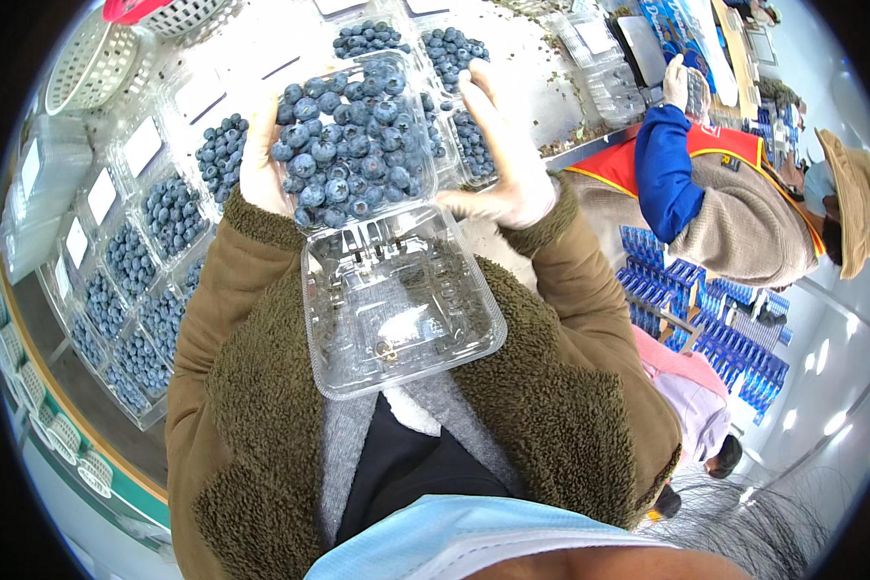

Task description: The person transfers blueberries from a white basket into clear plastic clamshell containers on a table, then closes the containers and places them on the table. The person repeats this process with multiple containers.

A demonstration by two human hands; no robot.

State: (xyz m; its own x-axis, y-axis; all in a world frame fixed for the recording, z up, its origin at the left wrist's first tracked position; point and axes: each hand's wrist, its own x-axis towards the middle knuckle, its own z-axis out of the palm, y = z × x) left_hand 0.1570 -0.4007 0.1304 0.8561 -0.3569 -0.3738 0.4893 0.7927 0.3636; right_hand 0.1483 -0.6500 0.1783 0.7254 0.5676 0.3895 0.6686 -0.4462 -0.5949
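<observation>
A clear plastic clamshell box (429,156) full of blueberries (348,141) is held up in front of my chest. My left hand (262,163) grips its left side, the fingers partly hidden behind it. Its open lid (406,304) hangs down from the hinge towards me, with a small brownish speck on it. On the other side, my right hand (511,177) has fingers and thumb spread apart. The thumb tip is at the box's near right corner; whether it touches is hard to tell. More open boxes of blueberries (471,145) lie just beyond, partly covered by my hands.
Rows of filled clamshells (170,217) cover the table's left side, near stacked empty clamshells (51,188). White perforated baskets (90,61) stand at the far left. Debris litters the metal tabletop (529,101). At right, a co-worker in a red vest (725,145) holds a box.
</observation>
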